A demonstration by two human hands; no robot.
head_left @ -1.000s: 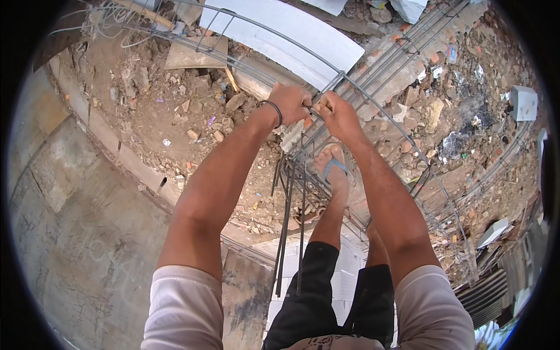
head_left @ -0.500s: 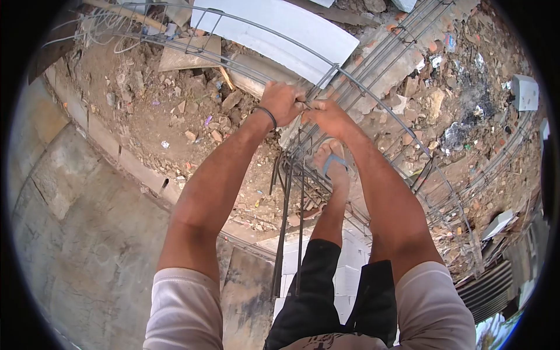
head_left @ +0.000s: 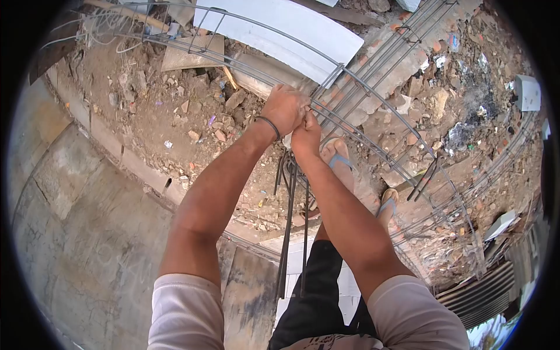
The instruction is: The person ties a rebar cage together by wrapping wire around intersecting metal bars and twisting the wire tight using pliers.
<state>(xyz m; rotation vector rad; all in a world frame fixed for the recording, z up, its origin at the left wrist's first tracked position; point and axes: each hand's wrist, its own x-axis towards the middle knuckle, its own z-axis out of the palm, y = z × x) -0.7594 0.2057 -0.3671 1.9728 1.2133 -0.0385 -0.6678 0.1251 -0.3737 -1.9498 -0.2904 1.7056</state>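
Observation:
Both fists are closed and almost touching at a joint of the steel rebar cage (head_left: 368,91). My left hand (head_left: 284,109), with a dark band at its wrist, bends its fingers over the bars. Just below and to its right, my right hand (head_left: 306,133) pinches with the thumb upward. Whatever lies between the fingers is hidden. Beneath the hands, several dark vertical rebar ends (head_left: 284,233) hang downward. A long white panel (head_left: 309,35) lies behind the upper bars.
My sandalled feet (head_left: 338,158) stand among the bars and rubble (head_left: 192,116). A lower concrete surface (head_left: 87,204) spreads at the left, and white blocks (head_left: 348,286) show below. More rebar runs to the right, near corrugated sheets (head_left: 481,297).
My right hand has swung left and turned upright, its forearm crossing further inward. My left hand has rolled slightly over the joint. A second foot now shows at the right.

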